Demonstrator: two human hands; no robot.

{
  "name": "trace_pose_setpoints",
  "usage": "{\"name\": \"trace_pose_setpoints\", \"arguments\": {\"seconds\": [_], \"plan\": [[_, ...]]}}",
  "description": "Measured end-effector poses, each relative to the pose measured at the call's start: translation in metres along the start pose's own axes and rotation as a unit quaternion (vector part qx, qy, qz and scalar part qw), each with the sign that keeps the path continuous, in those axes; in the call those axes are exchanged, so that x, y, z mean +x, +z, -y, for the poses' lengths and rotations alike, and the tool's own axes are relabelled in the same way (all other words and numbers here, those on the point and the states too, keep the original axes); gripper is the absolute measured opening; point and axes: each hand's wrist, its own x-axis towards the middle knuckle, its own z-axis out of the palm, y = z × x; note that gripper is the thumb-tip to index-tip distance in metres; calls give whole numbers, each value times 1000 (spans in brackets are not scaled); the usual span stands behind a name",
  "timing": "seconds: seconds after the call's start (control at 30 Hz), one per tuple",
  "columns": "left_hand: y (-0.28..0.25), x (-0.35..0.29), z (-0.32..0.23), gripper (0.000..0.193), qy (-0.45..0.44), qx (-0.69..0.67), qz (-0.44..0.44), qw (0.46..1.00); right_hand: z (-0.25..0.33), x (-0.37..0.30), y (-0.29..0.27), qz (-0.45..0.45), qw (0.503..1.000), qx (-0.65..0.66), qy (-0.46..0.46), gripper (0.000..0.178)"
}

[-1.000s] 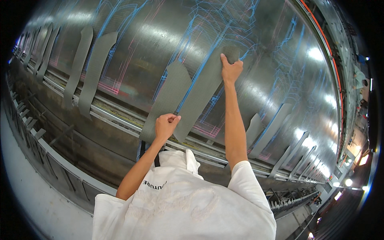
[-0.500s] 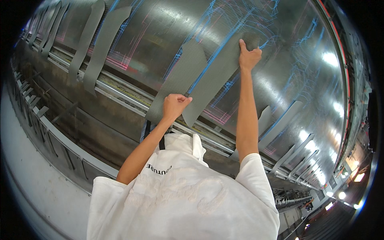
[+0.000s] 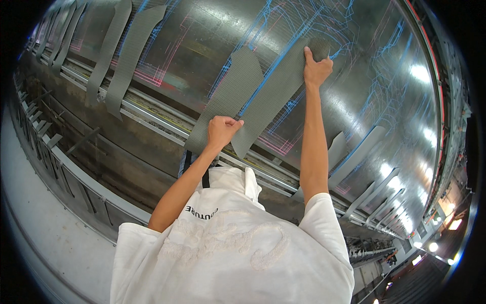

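Note:
Two long grey ribbed fabric pieces lie side by side on a dark, shiny table marked with blue and pink lines. My left hand point(image 3: 223, 131) rests over the lower part of the left fabric piece point(image 3: 233, 83). Its fingers are closed, thumb and forefinger pinched at the near left edge of the right fabric piece point(image 3: 276, 93). At that piece's far, darker ribbed end, my right hand point(image 3: 318, 70) presses down with thumb and forefinger spread apart. The other right fingers are curled and partly hidden.
More grey fabric pieces point(image 3: 132, 61) lie along the table point(image 3: 202, 30) to the left, and pale strips point(image 3: 357, 154) to the right. A metal rail point(image 3: 152, 119) runs along the near edge. Beyond it stands a rack with pegs point(image 3: 66, 164). A red-edged rail point(image 3: 435, 76) bounds the far right.
Both hands stay at nearly the same places on the fabric. The whole view has shifted very slightly.

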Motion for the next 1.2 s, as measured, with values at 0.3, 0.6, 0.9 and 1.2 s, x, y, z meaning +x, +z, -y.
{"name": "trace_pose_setpoints", "arguments": {"seconds": [0.3,0.6,0.9,1.2], "plan": [[-1,0,-2,32,-12,-4,4,1000,1,-1,0,4,1000,-4,7,53],[1,3,1,37,-24,-7,14,1000,-10,1,5,6,1000,-2,6,63],[1,2,1,37,-20,-3,7,1000,8,-8,4,-54,996,-51,-50,77],[-10,-6,-16,50,50,235,-21,971,28,-17,-20,2,912,-303,-277,80]]}}
